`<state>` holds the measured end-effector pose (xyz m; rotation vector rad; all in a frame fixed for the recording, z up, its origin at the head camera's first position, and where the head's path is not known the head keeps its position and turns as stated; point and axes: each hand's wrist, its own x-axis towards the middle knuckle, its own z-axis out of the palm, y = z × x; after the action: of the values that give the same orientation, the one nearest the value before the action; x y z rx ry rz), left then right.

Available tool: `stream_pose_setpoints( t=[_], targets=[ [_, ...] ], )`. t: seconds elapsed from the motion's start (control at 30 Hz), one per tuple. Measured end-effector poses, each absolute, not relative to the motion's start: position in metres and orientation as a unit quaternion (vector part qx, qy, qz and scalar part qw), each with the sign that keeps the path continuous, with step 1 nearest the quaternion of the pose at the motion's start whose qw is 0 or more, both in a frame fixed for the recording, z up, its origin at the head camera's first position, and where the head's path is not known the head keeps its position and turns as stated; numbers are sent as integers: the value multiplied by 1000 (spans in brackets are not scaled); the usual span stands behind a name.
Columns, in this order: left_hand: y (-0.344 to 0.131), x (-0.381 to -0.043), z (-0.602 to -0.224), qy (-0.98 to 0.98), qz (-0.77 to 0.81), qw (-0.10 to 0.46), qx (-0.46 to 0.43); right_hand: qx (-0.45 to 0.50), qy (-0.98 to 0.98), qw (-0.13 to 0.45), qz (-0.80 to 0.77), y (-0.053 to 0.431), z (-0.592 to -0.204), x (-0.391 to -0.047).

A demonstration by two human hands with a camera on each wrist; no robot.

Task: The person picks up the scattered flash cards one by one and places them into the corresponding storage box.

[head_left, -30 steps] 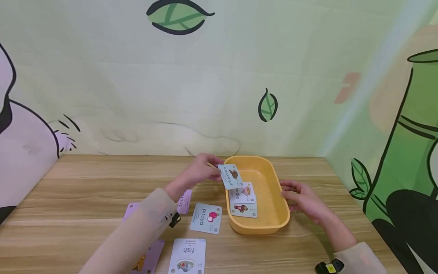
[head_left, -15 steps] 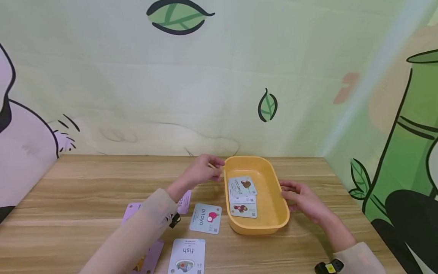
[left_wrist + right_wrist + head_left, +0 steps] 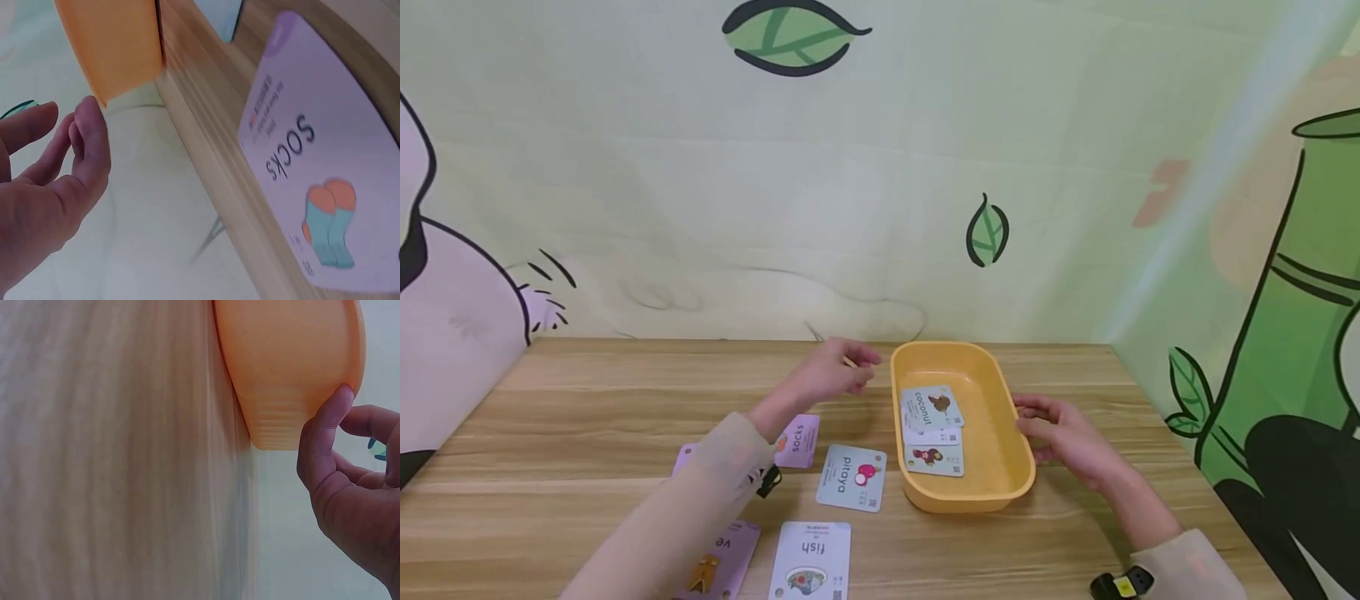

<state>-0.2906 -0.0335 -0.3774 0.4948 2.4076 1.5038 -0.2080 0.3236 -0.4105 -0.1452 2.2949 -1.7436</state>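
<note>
My left hand (image 3: 835, 369) hovers just left of the yellow plastic basin (image 3: 1000, 467), its fingers loosely bent and holding nothing. In the basin's left part lies a coconut card (image 3: 934, 406), overlapping a mostly covered card (image 3: 943, 436) and another picture card (image 3: 936, 460). At the right side, the fingertips of my right hand (image 3: 1067, 433) touch the basin's outer rim without wrapping round it. The right wrist view shows the thumb against that rim. On the table near my left forearm lies a purple socks card (image 3: 312, 169), with a pitaya card (image 3: 852, 477) beside the basin.
A fish card (image 3: 810, 560) lies at the table's front, beside a purple card (image 3: 722, 562) partly under my left sleeve. Another purple card (image 3: 683, 457) peeks out behind the sleeve. A printed backdrop (image 3: 700, 167) rises behind the wooden table (image 3: 550, 483).
The coconut card has left my left hand and dropped onto the cards in the basin. That hand has then drawn back a little to the left. My right hand stays at the rim.
</note>
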Motion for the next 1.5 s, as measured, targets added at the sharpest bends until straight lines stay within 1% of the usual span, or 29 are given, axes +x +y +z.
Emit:
stream_pose_setpoints(
  t=[0.43,0.8,1.1,1.3,1.5],
  targets=[
    [-58,-289,-382,874,424,104,211,-46,786,128,-603,324,-412,-210],
    [-74,-282,-382,899,343,108,249,-48,788,128,-600,324,-411,-209],
    [-88,-275,-384,911,310,141,232,-48,787,129,-602,324,-412,-209],
    [-95,-270,-384,918,269,149,251,-49,785,130,-603,324,-411,-208],
    [-100,-266,-385,927,245,159,234,-49,785,130,-604,324,-412,-208]
  ],
)
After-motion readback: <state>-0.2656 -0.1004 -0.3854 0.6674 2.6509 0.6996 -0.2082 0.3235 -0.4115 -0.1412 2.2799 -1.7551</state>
